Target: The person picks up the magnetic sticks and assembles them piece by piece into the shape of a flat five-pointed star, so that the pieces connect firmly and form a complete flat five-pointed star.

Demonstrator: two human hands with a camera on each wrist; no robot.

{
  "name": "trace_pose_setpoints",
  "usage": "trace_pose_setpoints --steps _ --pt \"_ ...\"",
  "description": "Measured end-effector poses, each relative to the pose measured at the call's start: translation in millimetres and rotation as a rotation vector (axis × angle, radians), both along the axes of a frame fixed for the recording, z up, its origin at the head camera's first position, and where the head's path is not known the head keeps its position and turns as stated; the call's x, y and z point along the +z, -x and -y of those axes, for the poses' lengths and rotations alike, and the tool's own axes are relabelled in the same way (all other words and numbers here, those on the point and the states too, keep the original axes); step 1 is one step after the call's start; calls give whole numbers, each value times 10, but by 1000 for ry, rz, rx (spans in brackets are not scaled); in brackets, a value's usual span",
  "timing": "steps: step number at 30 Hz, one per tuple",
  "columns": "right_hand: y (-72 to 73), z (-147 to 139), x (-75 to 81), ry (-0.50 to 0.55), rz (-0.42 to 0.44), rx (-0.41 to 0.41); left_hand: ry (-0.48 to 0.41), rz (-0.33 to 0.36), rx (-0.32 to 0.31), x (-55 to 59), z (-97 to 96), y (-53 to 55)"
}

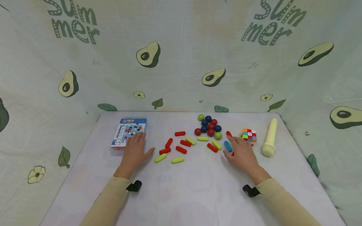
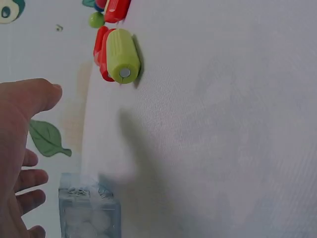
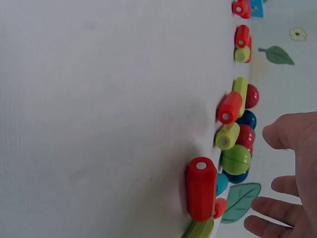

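My left hand [image 1: 135,153] has its fingers spread, the fingertips overlapping the clear plastic box [image 1: 129,133] with its blue and white label in the head view. In the left wrist view the box [image 2: 90,213] lies beyond the fingers, and the hand holds nothing. My right hand [image 1: 242,156], also with loosely spread fingers, hovers near a blue stick [image 1: 227,146] and a red stick [image 3: 201,191] with a metal end. Its fingers partly hide red sticks in the head view. Between the hands lie several red sticks [image 1: 181,150] and yellow-green sticks [image 1: 177,160].
Red, dark blue and green balls [image 1: 210,126] cluster at the table's back. A colourful puzzle cube [image 1: 248,135] stands beyond the right hand, and a pale yellow bat-shaped object [image 1: 270,137] lies right of it. A printed cloth [image 1: 179,40] hangs behind the table [image 1: 182,199].
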State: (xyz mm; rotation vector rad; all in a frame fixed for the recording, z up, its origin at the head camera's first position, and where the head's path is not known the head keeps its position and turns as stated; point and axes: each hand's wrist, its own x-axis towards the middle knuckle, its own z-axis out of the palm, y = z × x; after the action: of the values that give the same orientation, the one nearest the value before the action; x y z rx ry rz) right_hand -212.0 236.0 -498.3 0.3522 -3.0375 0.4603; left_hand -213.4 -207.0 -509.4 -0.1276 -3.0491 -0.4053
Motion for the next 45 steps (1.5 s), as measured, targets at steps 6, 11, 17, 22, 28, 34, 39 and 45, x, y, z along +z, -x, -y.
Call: trace_pose_setpoints --steps 6,11,17,22,28,34,39,45 --pt "-37 95 -36 50 12 -8 -20 -5 -34 50 -170 -67" --pt "-34 189 -88 77 6 -15 -73 -16 -40 20 -305 -110" --pt "-34 293 -155 134 9 -20 -163 -66 -51 -39 -430 -143" --pt "-35 372 -202 181 34 -15 -191 -70 -73 -59 -525 -159" --pt "-14 434 -271 222 34 -41 -235 -36 -62 -100 -644 -154" --pt "10 490 -286 217 5 -67 -270 -39 -68 -127 -751 -149" --pt "25 545 -294 227 21 -71 -256 -42 -75 -139 -816 -145" --pt "50 607 -302 230 66 -91 -237 -78 -97 -161 -874 -109"
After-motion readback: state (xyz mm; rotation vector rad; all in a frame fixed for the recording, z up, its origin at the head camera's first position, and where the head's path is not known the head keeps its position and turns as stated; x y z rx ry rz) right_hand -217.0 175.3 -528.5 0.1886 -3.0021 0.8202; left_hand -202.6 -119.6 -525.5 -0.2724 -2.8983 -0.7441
